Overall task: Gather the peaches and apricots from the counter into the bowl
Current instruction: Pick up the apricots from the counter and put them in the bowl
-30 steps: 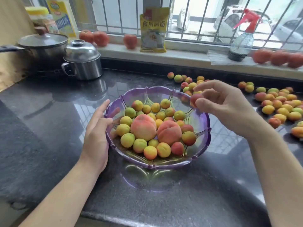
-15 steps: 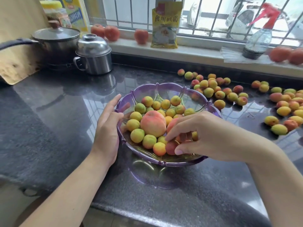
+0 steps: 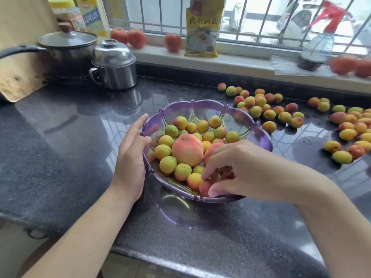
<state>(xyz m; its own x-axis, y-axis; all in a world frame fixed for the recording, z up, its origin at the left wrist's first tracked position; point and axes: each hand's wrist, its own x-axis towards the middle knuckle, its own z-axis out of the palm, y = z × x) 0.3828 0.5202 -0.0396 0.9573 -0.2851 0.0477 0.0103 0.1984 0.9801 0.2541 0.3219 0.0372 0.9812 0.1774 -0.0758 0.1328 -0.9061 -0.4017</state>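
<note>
A reddish apricot point(image 3: 205, 187) is pinched by the right hand point(image 3: 241, 167) at the bowl point(image 3: 263, 137) near rim; it should be released low. The left hand point(image 3: 131, 155), fingers spread, braces the rim. Loose apricots point(image 3: 285, 117) lie on the table right of the bowl.
</note>
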